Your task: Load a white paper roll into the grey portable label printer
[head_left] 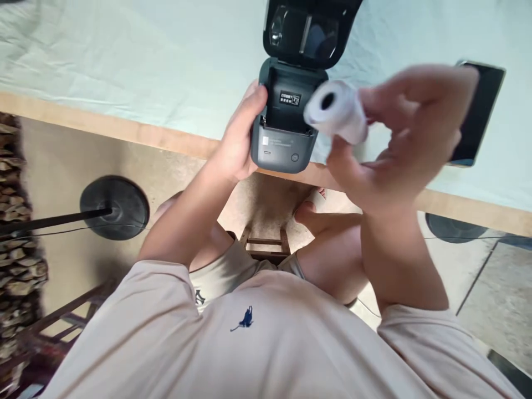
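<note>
A dark grey label printer [282, 147] is held at the table's front edge, its lid [305, 33] swung up and back. The paper bay inside shows a small printed sticker and no roll. My left hand [243, 130] grips the printer's left side, thumb on the upper rim. Between the thumb and fingers of my right hand [403, 127] is a white paper roll [343, 111] with a dark core hole facing the printer. The roll is just right of the bay, overlapping its right edge in the view. My right hand is slightly blurred.
A dark-screened phone [484, 111] lies on the pale green tablecloth [145, 61] to the right. Below the table are a round black stand base [114, 205], a second base [455, 227] and a wooden stool [266, 244]. Stacked firewood [19, 249] lines the left.
</note>
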A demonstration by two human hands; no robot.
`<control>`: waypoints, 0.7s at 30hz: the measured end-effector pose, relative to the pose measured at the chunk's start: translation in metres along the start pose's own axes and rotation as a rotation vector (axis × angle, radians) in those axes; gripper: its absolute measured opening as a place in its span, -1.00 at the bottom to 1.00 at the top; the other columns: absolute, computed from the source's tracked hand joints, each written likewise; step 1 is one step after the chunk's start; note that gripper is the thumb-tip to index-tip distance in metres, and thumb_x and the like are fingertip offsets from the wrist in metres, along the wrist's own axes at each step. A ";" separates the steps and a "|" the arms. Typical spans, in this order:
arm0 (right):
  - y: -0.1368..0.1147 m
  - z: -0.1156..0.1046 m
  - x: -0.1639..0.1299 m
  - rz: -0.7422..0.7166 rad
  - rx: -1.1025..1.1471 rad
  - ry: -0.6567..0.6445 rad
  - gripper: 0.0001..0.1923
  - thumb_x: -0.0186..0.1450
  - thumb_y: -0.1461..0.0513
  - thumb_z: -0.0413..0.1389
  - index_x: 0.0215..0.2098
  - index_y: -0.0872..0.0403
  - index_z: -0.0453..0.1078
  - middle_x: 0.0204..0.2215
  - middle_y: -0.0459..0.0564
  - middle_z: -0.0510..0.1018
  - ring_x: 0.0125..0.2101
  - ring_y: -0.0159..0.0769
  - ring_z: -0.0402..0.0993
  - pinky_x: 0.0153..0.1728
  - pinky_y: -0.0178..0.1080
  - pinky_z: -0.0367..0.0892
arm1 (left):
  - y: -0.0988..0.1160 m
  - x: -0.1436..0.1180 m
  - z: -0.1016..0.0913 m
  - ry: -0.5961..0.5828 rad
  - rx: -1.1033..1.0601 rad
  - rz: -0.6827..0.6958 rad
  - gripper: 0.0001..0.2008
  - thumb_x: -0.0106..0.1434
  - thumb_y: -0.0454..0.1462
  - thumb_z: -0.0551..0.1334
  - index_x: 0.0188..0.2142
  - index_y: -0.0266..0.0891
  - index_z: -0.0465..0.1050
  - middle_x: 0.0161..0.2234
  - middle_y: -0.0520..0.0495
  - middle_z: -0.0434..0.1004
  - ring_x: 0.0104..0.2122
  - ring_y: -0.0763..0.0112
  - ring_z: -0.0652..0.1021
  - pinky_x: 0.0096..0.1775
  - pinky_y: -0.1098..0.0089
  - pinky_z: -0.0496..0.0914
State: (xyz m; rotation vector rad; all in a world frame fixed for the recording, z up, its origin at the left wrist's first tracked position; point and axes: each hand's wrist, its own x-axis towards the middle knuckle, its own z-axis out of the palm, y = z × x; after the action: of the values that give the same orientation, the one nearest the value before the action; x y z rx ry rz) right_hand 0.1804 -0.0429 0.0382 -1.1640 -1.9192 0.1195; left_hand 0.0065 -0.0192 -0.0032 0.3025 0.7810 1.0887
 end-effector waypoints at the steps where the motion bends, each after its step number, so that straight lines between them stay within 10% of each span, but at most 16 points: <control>1: -0.006 0.003 0.007 -0.004 -0.057 -0.083 -0.70 0.15 0.22 0.00 -0.13 0.10 0.26 -0.21 0.00 0.34 -0.28 -0.43 0.41 -0.34 -0.30 0.36 | -0.001 0.000 0.001 -0.062 0.006 0.042 -0.68 0.33 -0.07 0.13 -0.03 -0.16 0.44 -0.17 -0.05 0.58 0.12 0.13 0.43 0.08 0.21 0.42; 8: -0.011 0.030 0.022 0.206 -0.300 -0.280 -0.80 0.09 0.31 -0.01 -0.29 0.04 0.18 -0.23 -0.11 0.47 -0.22 -0.34 0.43 -0.17 -0.20 0.32 | -0.005 -0.001 -0.001 -0.242 0.110 0.255 -0.81 0.39 -0.21 0.05 -0.11 -0.21 0.36 -0.22 -0.04 0.50 0.07 0.22 0.46 -0.04 0.32 0.48; 16: 0.002 0.044 0.005 0.018 -0.099 0.009 -0.85 0.26 0.21 -0.01 -0.36 0.09 0.35 -0.32 -0.14 0.53 -0.14 -0.39 0.41 -0.08 -0.23 0.29 | -0.007 0.003 -0.007 -0.240 0.164 0.242 -0.77 0.37 -0.15 0.04 -0.15 -0.19 0.39 -0.33 -0.01 0.44 -0.03 0.25 0.52 -0.17 0.40 0.47; 21: 0.001 0.047 -0.002 -0.108 -0.055 -0.039 -0.87 0.23 0.20 0.05 -0.41 0.07 0.39 -0.36 -0.12 0.52 -0.16 -0.36 0.37 -0.09 -0.20 0.27 | -0.004 0.005 -0.014 -0.269 0.117 0.227 -0.79 0.28 -0.20 0.15 -0.11 -0.20 0.38 -0.37 -0.01 0.43 -0.24 0.34 0.55 -0.25 0.44 0.42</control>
State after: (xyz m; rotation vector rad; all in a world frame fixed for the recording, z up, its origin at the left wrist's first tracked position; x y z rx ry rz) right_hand 0.1477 -0.0285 0.0070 -1.0986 -2.0265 0.0315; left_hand 0.0008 -0.0190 -0.0174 0.6359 0.5795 1.1865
